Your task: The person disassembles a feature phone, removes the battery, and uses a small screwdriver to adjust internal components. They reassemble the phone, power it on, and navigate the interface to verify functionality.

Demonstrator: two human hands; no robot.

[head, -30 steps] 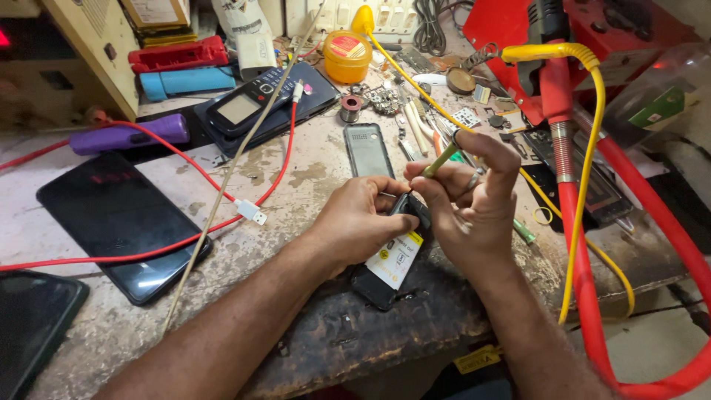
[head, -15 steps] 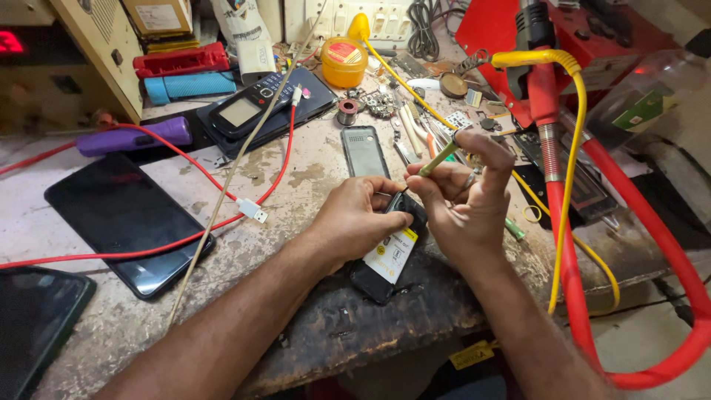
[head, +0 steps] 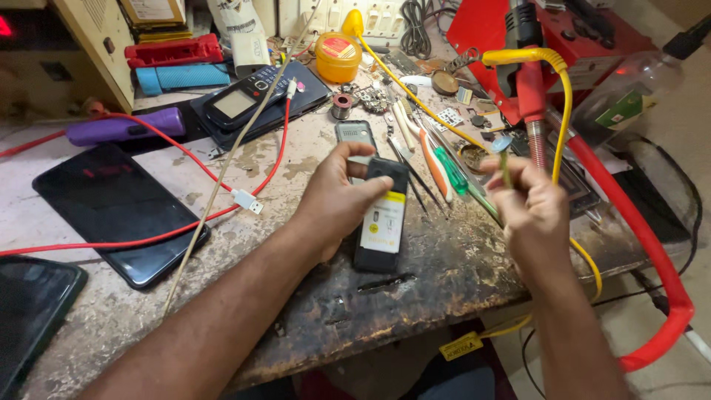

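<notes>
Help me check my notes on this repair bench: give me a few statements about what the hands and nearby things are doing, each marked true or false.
1. The left hand holds a small dark phone with a white and yellow label on its back. True.
2. The right hand rests flat on the bench. False: it is raised, its fingers pinching a thin green-handled tool.
3. A large black smartphone lies face up to the left of the hands. True.
4. A red cable runs across that smartphone. True.
5. The yellow round tin sits at the near edge of the bench. False: it stands at the back, near the wall.
</notes>
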